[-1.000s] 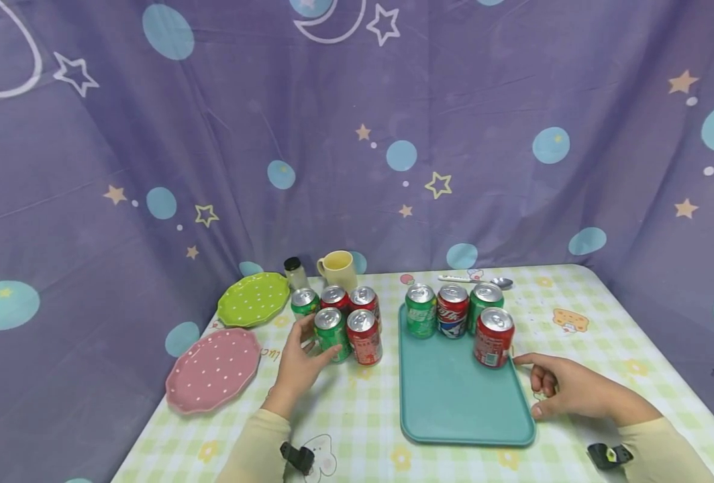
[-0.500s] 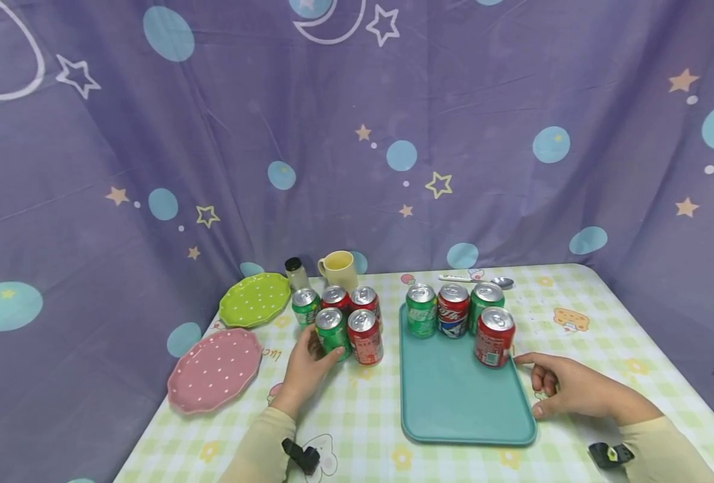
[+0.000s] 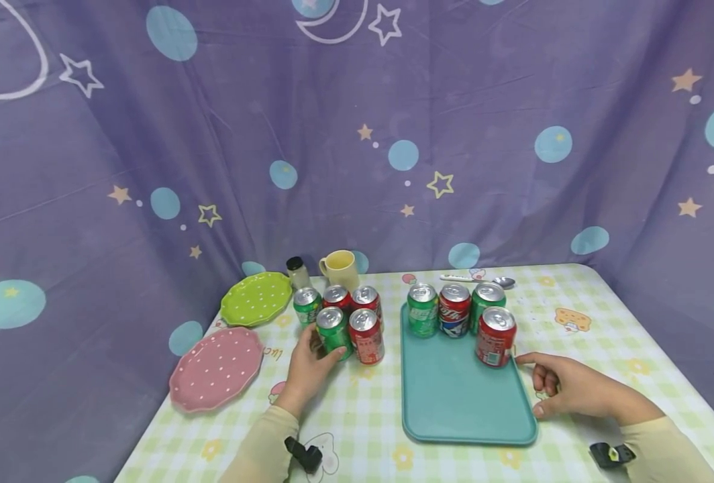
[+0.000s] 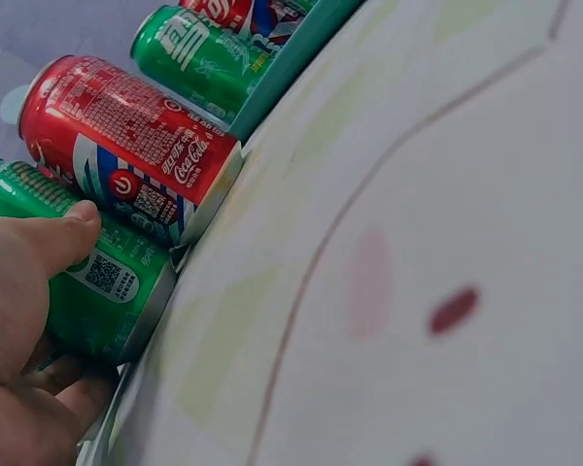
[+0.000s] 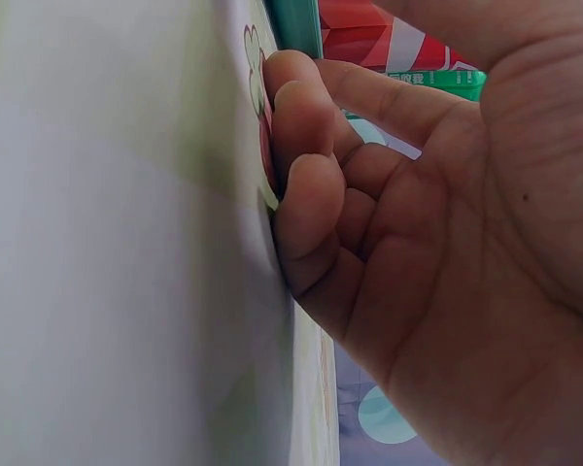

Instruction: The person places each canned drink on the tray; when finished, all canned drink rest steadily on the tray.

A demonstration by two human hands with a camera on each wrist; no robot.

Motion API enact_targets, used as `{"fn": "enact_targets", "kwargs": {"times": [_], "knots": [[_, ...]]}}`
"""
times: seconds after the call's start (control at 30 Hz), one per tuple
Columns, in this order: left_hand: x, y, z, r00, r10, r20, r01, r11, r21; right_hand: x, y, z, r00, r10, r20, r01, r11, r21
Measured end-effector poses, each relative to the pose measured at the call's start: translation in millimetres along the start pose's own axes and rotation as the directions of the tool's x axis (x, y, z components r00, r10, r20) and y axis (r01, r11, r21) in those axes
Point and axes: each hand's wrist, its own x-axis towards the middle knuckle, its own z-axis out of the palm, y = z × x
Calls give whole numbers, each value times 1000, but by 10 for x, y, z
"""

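Observation:
My left hand (image 3: 309, 367) grips a green soda can (image 3: 330, 330), the thumb on its front and the fingers round its left side. This can stands upright among a tight group: a red can (image 3: 366, 339) beside it, and a green can (image 3: 307, 307) and two red ones behind. At the right rim of a teal tray (image 3: 447, 396) lies my right hand (image 3: 568, 389), index fingertip and thumb by the edge, other fingers loosely bent on the tablecloth. On the tray stand a red can (image 3: 494, 341) near that hand and a row of three cans along the back.
A pink dotted plate (image 3: 218, 369) and a green dotted plate (image 3: 257, 298) lie at the left. Behind the can group are a yellow mug (image 3: 340, 268) and a black-capped jar (image 3: 297, 274). A spoon (image 3: 502, 282) lies beyond the tray.
My left hand has shifted slightly right, and its fingers have come down from between the green cans to close round the front one. My right hand and the tray look unmoved.

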Motion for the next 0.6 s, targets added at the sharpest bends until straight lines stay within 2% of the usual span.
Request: {"fn": "enact_targets", "kwargs": {"times": [0.17, 0.3, 0.47, 0.6], "knots": [[-5, 7, -5, 997, 12, -71, -12, 1000, 2, -7, -3, -5, 1000, -11, 2, 11, 1000, -3], [-3, 40, -30, 991, 34, -131, -39, 999, -32, -9, -3, -5, 1000, -16, 0, 16, 1000, -5], [-12, 136, -81, 976, 83, -200, -98, 993, -66, -8, -12, -6, 1000, -20, 0, 20, 1000, -10], [-24, 246, -112, 960, 129, -247, -147, 988, -56, -10, -25, -3, 1000, -23, -2, 23, 1000, -11]]}}
